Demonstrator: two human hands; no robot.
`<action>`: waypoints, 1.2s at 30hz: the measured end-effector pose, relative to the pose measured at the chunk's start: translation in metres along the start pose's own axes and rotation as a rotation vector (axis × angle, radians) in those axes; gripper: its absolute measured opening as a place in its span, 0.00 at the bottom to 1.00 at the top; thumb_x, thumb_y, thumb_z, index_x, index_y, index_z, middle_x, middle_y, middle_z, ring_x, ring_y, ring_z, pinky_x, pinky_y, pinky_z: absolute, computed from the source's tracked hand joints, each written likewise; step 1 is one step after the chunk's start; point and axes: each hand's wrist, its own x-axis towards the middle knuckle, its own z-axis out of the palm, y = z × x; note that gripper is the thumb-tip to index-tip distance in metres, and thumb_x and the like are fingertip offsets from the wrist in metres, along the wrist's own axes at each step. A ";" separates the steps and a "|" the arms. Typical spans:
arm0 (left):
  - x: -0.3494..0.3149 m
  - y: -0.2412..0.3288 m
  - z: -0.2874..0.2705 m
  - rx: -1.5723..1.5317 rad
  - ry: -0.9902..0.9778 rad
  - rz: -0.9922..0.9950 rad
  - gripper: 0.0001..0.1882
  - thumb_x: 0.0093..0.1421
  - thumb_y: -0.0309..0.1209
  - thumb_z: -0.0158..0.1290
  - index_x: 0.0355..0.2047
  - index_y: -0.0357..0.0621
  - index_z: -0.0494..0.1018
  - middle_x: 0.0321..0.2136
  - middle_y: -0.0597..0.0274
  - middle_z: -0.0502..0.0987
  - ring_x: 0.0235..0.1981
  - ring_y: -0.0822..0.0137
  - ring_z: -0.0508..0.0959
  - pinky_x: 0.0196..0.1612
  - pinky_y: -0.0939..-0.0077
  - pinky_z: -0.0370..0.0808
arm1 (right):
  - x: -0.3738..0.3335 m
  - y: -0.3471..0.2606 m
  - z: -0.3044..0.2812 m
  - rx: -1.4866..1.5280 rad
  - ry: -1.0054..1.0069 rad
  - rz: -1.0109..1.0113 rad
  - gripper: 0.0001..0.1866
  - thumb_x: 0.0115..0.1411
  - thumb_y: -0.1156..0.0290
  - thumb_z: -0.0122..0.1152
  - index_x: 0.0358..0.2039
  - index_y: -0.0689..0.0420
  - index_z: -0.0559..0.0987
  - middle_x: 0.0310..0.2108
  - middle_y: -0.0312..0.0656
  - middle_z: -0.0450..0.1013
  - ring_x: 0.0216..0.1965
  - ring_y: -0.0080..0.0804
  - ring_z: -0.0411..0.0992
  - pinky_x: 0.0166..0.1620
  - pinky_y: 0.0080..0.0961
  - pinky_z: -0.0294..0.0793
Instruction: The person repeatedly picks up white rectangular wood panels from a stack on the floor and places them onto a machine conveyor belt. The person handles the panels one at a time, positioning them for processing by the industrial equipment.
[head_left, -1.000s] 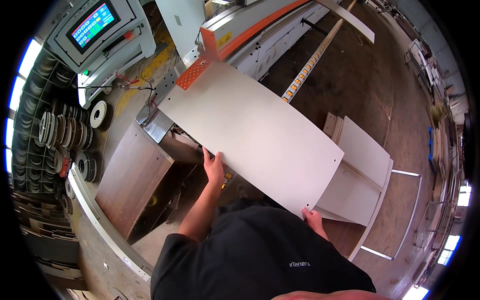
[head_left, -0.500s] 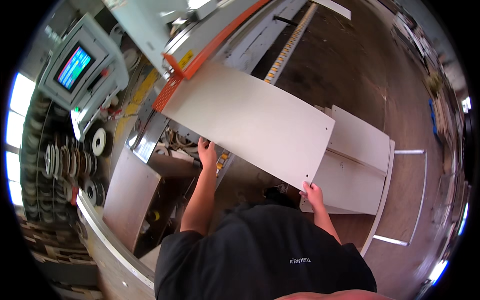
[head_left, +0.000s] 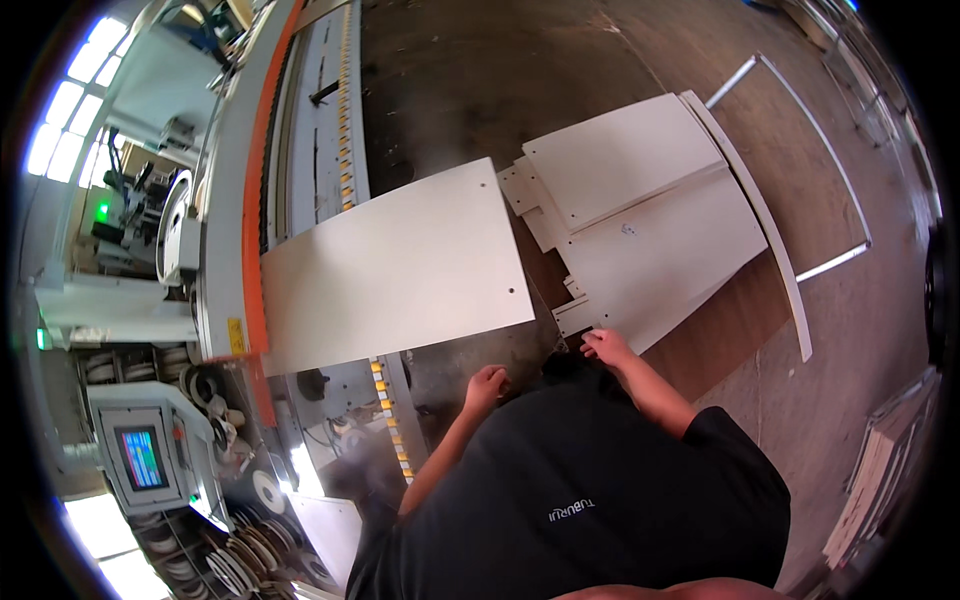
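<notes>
A large white panel lies with its left end against the orange rail of the machine, over a strip of yellow rollers. Small dark holes mark its right end. My left hand is off the panel, just below its near edge, with the fingers curled in. To the right, my right hand is closed beside the near corner of a small white strip on a stack of white boards. Whether its fingertips grip anything is too small to make out.
The long machine with its orange rail runs along the left. A control panel with a lit screen stands at the lower left, near rolls of edging. A curved white strip and a metal frame lie to the right.
Both hands have let go of the large panel, which stays against the machine. My view has turned to the right, and my right hand has come to the board stack.
</notes>
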 end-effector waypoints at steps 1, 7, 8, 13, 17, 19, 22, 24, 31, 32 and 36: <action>0.012 0.005 0.007 0.066 -0.047 -0.010 0.15 0.69 0.35 0.52 0.48 0.37 0.78 0.28 0.63 0.81 0.25 0.75 0.78 0.29 0.80 0.74 | 0.003 0.013 -0.010 0.019 0.029 0.048 0.17 0.70 0.59 0.56 0.46 0.61 0.81 0.36 0.42 0.83 0.31 0.26 0.79 0.35 0.26 0.77; 0.107 0.014 0.035 0.333 -0.220 -0.054 0.14 0.70 0.38 0.52 0.46 0.41 0.78 0.30 0.64 0.81 0.24 0.76 0.78 0.28 0.79 0.75 | -0.042 0.053 -0.058 -0.345 0.147 0.245 0.19 0.67 0.55 0.58 0.36 0.60 0.84 0.28 0.43 0.82 0.24 0.29 0.77 0.30 0.27 0.76; 0.119 0.026 0.043 0.373 -0.231 -0.073 0.14 0.70 0.39 0.52 0.45 0.42 0.78 0.30 0.65 0.81 0.24 0.76 0.78 0.28 0.79 0.74 | -0.050 0.062 -0.062 -0.291 0.186 0.271 0.19 0.66 0.54 0.59 0.35 0.60 0.84 0.27 0.43 0.82 0.24 0.29 0.77 0.30 0.26 0.76; 0.209 0.052 0.078 0.386 -0.380 -0.065 0.14 0.71 0.41 0.51 0.43 0.43 0.77 0.30 0.64 0.81 0.25 0.75 0.78 0.28 0.77 0.74 | -0.095 0.144 -0.035 0.186 0.383 0.532 0.20 0.63 0.54 0.61 0.33 0.62 0.84 0.26 0.46 0.81 0.24 0.30 0.78 0.34 0.32 0.79; 0.300 0.047 0.120 0.340 -0.393 -0.061 0.13 0.70 0.39 0.50 0.39 0.44 0.77 0.28 0.63 0.81 0.24 0.73 0.78 0.28 0.77 0.74 | -0.134 0.181 0.011 0.181 0.440 0.611 0.19 0.63 0.55 0.61 0.37 0.61 0.83 0.30 0.48 0.82 0.29 0.33 0.80 0.38 0.36 0.79; 0.337 0.072 0.152 0.386 -0.281 -0.024 0.11 0.67 0.36 0.50 0.34 0.44 0.78 0.25 0.64 0.81 0.23 0.73 0.78 0.27 0.76 0.74 | -0.149 0.198 0.034 -0.051 0.471 0.626 0.18 0.64 0.55 0.60 0.39 0.58 0.83 0.33 0.49 0.82 0.34 0.39 0.81 0.40 0.39 0.79; 0.429 0.062 0.170 0.241 -0.191 -0.055 0.08 0.61 0.32 0.52 0.28 0.47 0.79 0.21 0.66 0.80 0.21 0.72 0.78 0.26 0.74 0.74 | -0.168 0.190 0.076 -0.074 0.582 0.595 0.17 0.67 0.56 0.54 0.41 0.55 0.84 0.37 0.53 0.81 0.42 0.53 0.80 0.44 0.44 0.78; 0.480 0.088 0.194 0.359 -0.203 -0.097 0.07 0.65 0.32 0.51 0.31 0.46 0.75 0.20 0.65 0.75 0.15 0.75 0.69 0.17 0.77 0.65 | -0.161 0.158 0.109 0.044 0.621 0.690 0.19 0.69 0.56 0.51 0.43 0.56 0.84 0.38 0.54 0.81 0.43 0.54 0.80 0.44 0.43 0.78; 0.604 0.117 0.241 0.484 0.174 0.152 0.41 0.50 0.42 0.71 0.59 0.33 0.67 0.44 0.43 0.80 0.51 0.48 0.79 0.55 0.57 0.75 | -0.158 0.106 0.133 0.124 0.674 0.873 0.20 0.69 0.56 0.52 0.44 0.57 0.84 0.38 0.52 0.82 0.42 0.49 0.81 0.46 0.39 0.78; 0.615 0.116 0.242 0.561 0.215 0.159 0.41 0.50 0.42 0.71 0.58 0.32 0.67 0.43 0.45 0.80 0.48 0.50 0.80 0.53 0.58 0.76 | -0.156 0.103 0.128 0.126 0.668 0.872 0.20 0.69 0.56 0.52 0.44 0.57 0.84 0.38 0.52 0.82 0.42 0.49 0.81 0.46 0.38 0.78; 0.627 0.124 0.235 0.485 0.073 0.106 0.34 0.53 0.39 0.71 0.51 0.35 0.67 0.41 0.53 0.80 0.40 0.61 0.80 0.40 0.63 0.79 | -0.140 0.090 0.129 0.206 0.668 0.943 0.19 0.69 0.56 0.52 0.45 0.57 0.84 0.39 0.51 0.82 0.43 0.47 0.81 0.46 0.37 0.78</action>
